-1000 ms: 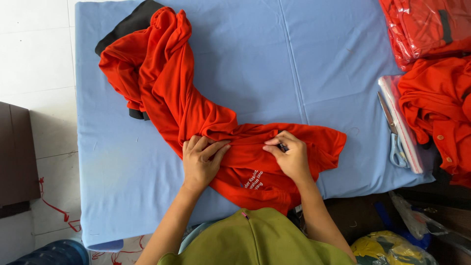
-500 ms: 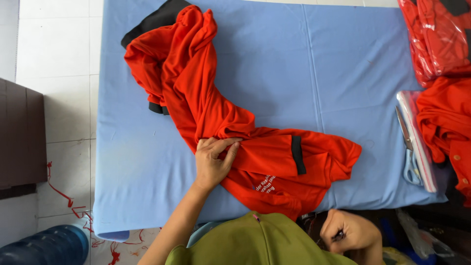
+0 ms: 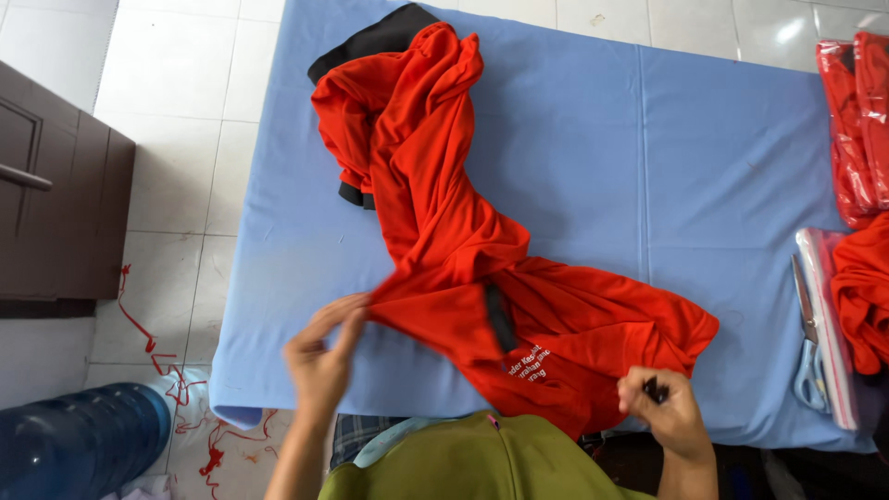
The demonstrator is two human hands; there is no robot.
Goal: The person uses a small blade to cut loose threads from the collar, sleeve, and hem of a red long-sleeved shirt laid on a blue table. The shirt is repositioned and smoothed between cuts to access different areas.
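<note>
A crumpled orange-red fabric garment with black trim (image 3: 463, 250) is being laid across a light blue padded table cover (image 3: 648, 148), running from the far left corner down to the near edge. Its near-left fold is being pinched between thumb and fingers of the left hand (image 3: 324, 356), the fingers being pressed together on the cloth edge and lifted slightly. A short black strip (image 3: 500, 317) and small white printing are being shown on the near part of the garment.

The right hand (image 3: 669, 412) is being held at the near edge, just beside the garment's lower hem, closed around a small dark object (image 3: 653, 389); what the object is cannot be told.

At the right edge of the table, a pair of scissors with pale blue handles (image 3: 810, 347) is being kept on a clear plastic bag (image 3: 829, 306), beside more orange-red garments (image 3: 861, 287); bagged red garments (image 3: 852, 120) are being kept farther back. A dark wooden cabinet (image 3: 56, 204) and a blue water jug (image 3: 79, 440) are being seen on the tiled floor at left.
</note>
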